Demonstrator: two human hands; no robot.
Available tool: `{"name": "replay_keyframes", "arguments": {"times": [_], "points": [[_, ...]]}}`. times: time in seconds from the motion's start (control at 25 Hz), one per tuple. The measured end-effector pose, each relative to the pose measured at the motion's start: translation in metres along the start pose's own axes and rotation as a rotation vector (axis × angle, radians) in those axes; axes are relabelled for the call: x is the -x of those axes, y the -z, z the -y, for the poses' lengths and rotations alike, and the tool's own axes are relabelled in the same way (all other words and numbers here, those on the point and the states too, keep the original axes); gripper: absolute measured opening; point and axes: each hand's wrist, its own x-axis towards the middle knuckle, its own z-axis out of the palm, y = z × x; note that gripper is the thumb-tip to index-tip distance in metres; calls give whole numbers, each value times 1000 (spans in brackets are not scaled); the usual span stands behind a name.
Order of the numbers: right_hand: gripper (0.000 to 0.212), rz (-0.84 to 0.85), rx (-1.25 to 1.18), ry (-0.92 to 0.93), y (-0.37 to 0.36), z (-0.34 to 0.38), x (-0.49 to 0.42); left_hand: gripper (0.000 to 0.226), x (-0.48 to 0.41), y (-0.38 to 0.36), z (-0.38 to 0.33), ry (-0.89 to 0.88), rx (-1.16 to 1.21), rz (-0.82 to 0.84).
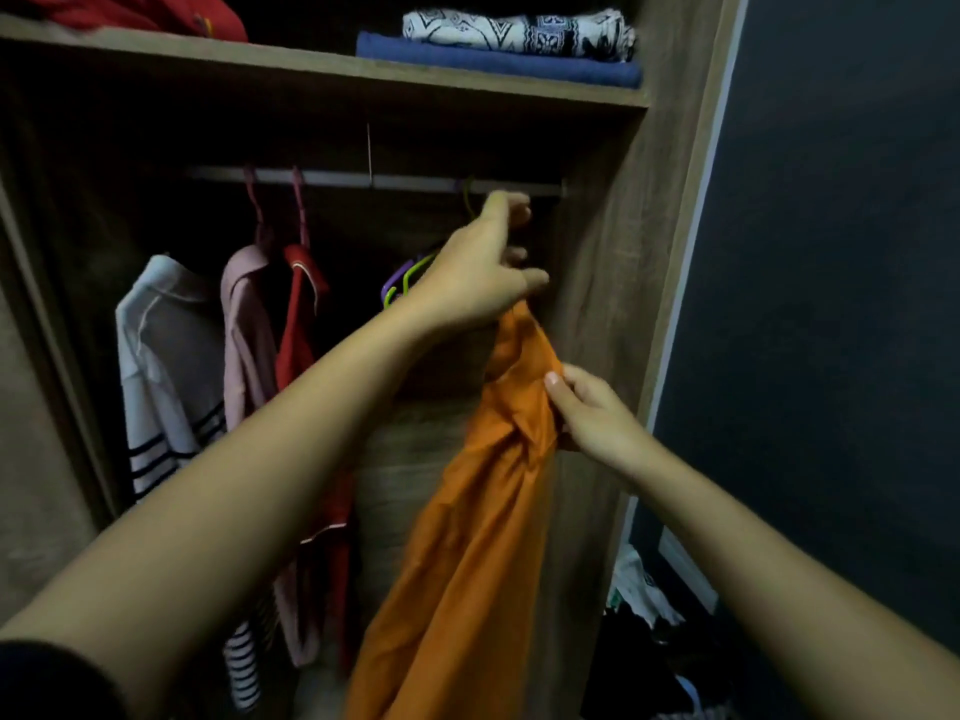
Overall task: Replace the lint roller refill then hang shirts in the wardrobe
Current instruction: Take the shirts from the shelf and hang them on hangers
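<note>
Head view: left hand, fingers curled, holds the top of the orange shirt just below the right end of the rail; right hand pinches its collar lower down.

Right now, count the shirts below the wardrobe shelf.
4: white striped shirt far left, pink shirt next, red shirt beside it, orange shirt rightmost, in left hand and right hand. Others may hide.

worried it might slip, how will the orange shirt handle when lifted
Probably floppy: the orange fabric shirt hangs in loose folds below the left hand. Likely bunches easily, as where the right hand pinches it.
</note>
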Motion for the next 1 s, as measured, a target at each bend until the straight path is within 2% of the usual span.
{"name": "replay_keyframes", "arguments": {"times": [0.04, 0.2, 0.24, 0.32, 0.36, 0.4, 0.44, 0.56, 0.72, 0.84, 0.92, 1.0], "points": [[26, -23, 6, 3, -4, 6, -3, 58, 2, 5, 10, 4, 44, -25], [32, -173, -24, 54, -7, 24, -18, 52, 49, -2, 64, 118, 250, -328], [31, -210, -51, 56, -7, 29, -23, 60, 72, -14, 79, 165, 324, -296], [28, -261, -125, 21, -7, 36, -34, 71, 118, -48, 107, 286, 347, -45], [27, -281, -168, -3, -6, 39, -38, 59, 135, -63, 122, 313, 263, 63], [28, -302, -197, -26, -2, 41, -41, 35, 144, -73, 137, 311, 181, 95], [30, -331, -195, -52, 5, 42, -42, 15, 146, -75, 150, 304, 123, 65], [38, -356, -116, -188, 35, 32, -37, 7, 124, -50, 162, 242, 96, -57], [40, -291, -109, -402, 49, 14, -33, 27, 88, -24, 143, 240, 79, -63], [40, -301, -40, -459, 48, 1, -31, 24, 70, -23, 131, 245, 18, -50], [40, -339, -3, -445, 53, -5, -31, 38, 62, -19, 127, 329, -166, 48], [37, -305, 163, -404, 58, -8, -32, 48, 59, -14, 129, 448, -307, 205]]}}
